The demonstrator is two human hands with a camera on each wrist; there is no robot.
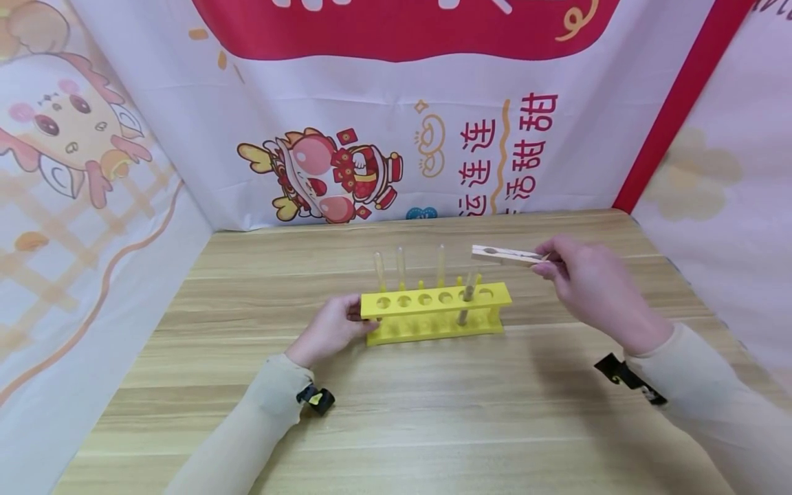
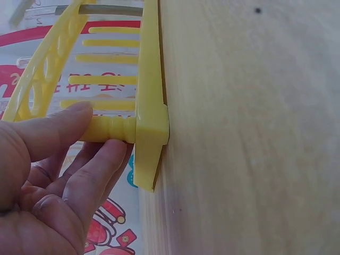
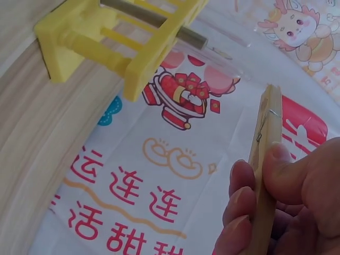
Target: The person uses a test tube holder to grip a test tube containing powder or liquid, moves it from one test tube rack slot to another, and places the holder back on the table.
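- The rack [image 1: 435,306] stands on the tabletop [image 1: 433,412], about midway between its left and right edges and toward the far edge.
- Your left grip [image 1: 331,326] pinches the rack's left post, thumb on one side and fingers on the other. That looks a sound brace; press lightly down so that the base cannot slide toward the left edge.
- Your right grip [image 1: 588,289] pinches the clamp [image 1: 504,256] by its tail, up off the tabletop toward the far right corner, mouth facing the left edge.
- The tube [image 1: 468,294] with dark contents stands in the rack, second hole from the right, leaning a little; its top pokes above the upper plate, near the clamp but apart from it.
- The step in hand seems to be bringing clamp and tube together. Squeeze the tail to part the jaws before they meet the glass.
- Come in level and centre the tube between the jaws, below its rim; a skewed bite could tip or crack it.
- Mind the clear tubes [image 1: 401,268] on the back pegs [image 1: 421,284], on the far-edge side; a wide sweep might knock one.
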